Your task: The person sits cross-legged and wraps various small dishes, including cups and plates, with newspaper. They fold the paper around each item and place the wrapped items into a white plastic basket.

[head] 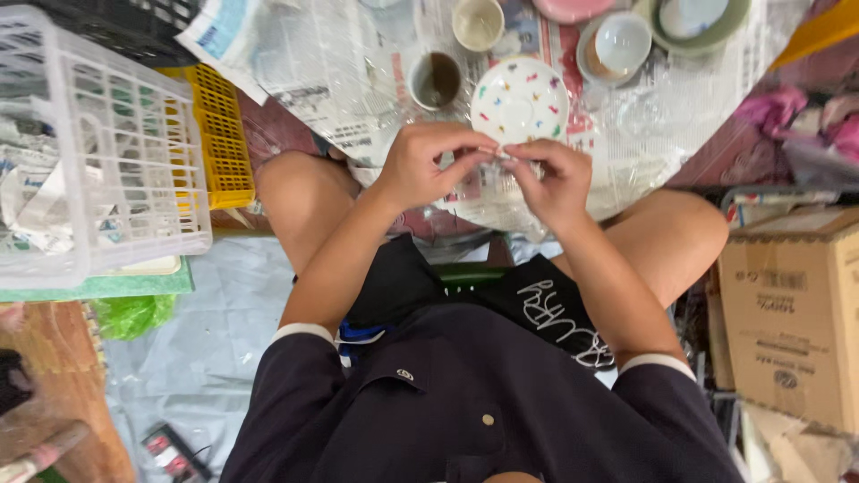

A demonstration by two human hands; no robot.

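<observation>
White plastic makes up the crate [98, 152] seen far left, with a yellow basket [219, 134] beside it. Further right, the left hand [420, 165] and right hand [555, 183] are brought together, fingers [474, 152] pinched narrow on the near rim of a white saucer [519, 98] with coloured specks, held over newspaper [331, 72]. A cardboard box [792, 313] is seen far right.

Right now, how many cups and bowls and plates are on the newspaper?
6 that I can see: a speckled saucer by the hands, a brown-stained cup left of it, a cream cup, a white bowl, a pink dish and a green bowl at the top edge. More may be hidden.
</observation>
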